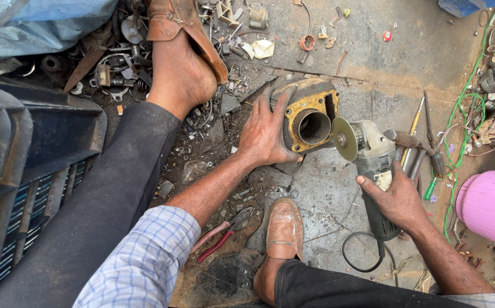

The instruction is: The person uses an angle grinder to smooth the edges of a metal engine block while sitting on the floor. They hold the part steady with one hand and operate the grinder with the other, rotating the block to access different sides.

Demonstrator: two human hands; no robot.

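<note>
My left hand (264, 134) lies flat on the side of a grimy metal cylinder block (310, 117) with a round bore and a yellowish face, holding it against the concrete floor. My right hand (398, 199) grips the body of a grey angle grinder (370, 162). Its disc (344, 138) stands right at the block's right edge, beside the bore. The grinder's black cable (361, 251) loops on the floor below it.
Red-handled pliers (220, 236) lie by my brown shoe (284, 228). Screwdrivers and rods (421, 148) lie right of the grinder. A pink plastic tub (493, 205) stands at the right, scrap metal parts (122, 68) at the top left, a dark crate (25, 171) at the left.
</note>
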